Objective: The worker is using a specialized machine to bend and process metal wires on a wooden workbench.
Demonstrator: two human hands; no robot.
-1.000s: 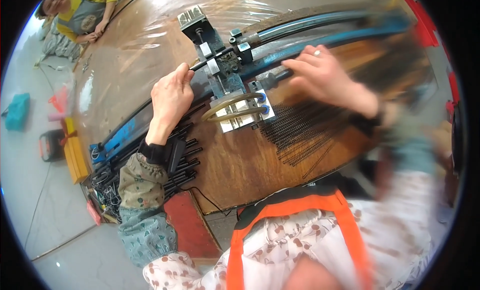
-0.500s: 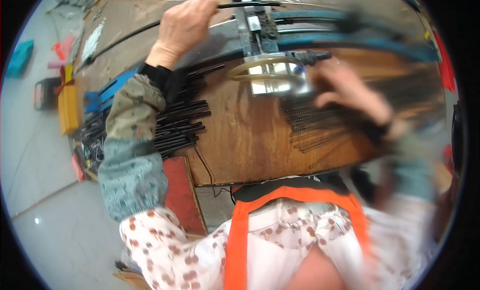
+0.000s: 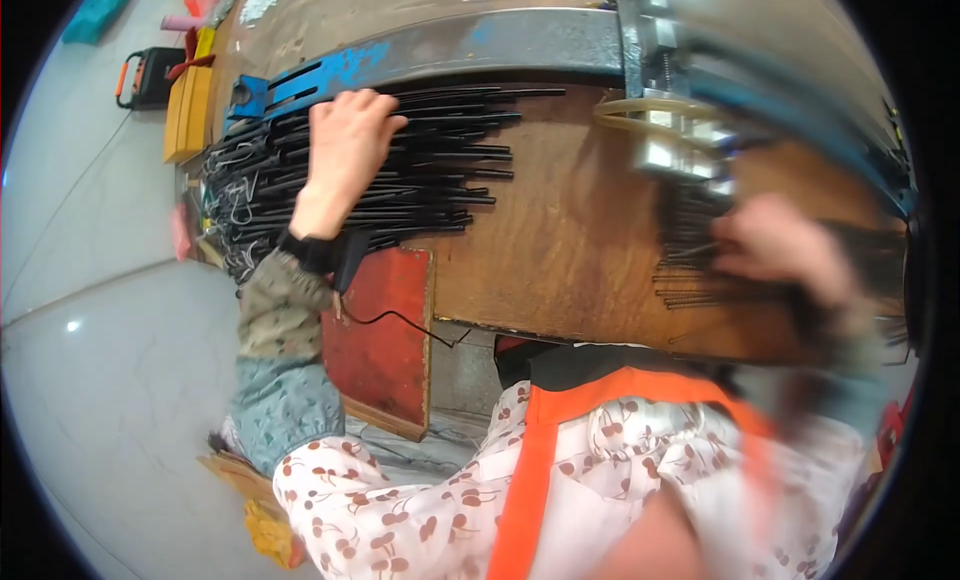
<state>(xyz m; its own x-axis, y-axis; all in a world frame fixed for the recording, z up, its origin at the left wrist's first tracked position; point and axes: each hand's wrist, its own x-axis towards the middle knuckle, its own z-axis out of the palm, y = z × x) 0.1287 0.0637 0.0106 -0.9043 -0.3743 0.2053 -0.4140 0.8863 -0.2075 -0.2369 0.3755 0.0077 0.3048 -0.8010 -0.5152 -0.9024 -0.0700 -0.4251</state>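
My left hand [image 3: 345, 145] lies over the far side of a pile of thin black tubes [image 3: 450, 195], its fingers curled down on a tube at the edge; the fingertips are partly hidden. One tube [image 3: 530, 92] juts out farther right than the others. At the right, my right hand [image 3: 775, 242] is smeared by motion over a bunch of long thin coil springs [image 3: 685, 292]. Its fingers are too blurred to show a grip. Just beyond it stands a metal clamp fixture [image 3: 655, 152] with a yellowish hose [image 3: 615, 110] looped round it.
A blue-grey metal rail [image 3: 520, 48] runs along the back of the wooden bench [image 3: 560, 240]. By the near edge is a red board [image 3: 375, 345] with a black cord over it. Yellow boxes [image 3: 188, 115] and a black case [image 3: 158, 78] stand at the left.
My left hand has left the long black tube at the fixture and come down onto the pile. My right hand has moved down over the springs. The view has swung left.
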